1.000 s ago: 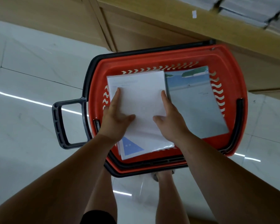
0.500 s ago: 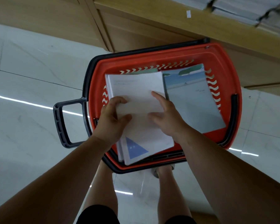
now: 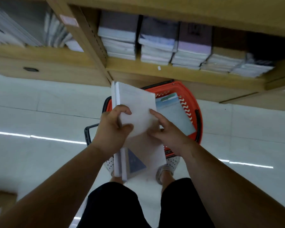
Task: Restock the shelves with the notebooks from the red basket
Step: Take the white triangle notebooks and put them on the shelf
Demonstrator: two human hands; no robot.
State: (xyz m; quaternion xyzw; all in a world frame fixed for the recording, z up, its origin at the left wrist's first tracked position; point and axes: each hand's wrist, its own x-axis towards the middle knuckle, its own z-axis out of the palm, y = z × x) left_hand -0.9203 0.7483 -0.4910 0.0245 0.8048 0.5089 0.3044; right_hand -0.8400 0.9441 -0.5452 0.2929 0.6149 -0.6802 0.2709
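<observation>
**Notebook stack in hand, shelf lies ahead**

Both hands hold the stack of notebooks [image 3: 136,112] above the red basket [image 3: 190,102], long axis running near to far. The left hand [image 3: 113,127] grips the left edge; the right hand [image 3: 166,130] steadies the right. The shelf [image 3: 179,73] lies far, beyond the basket. 1 blue notebook [image 3: 174,116] lies in the basket.
</observation>
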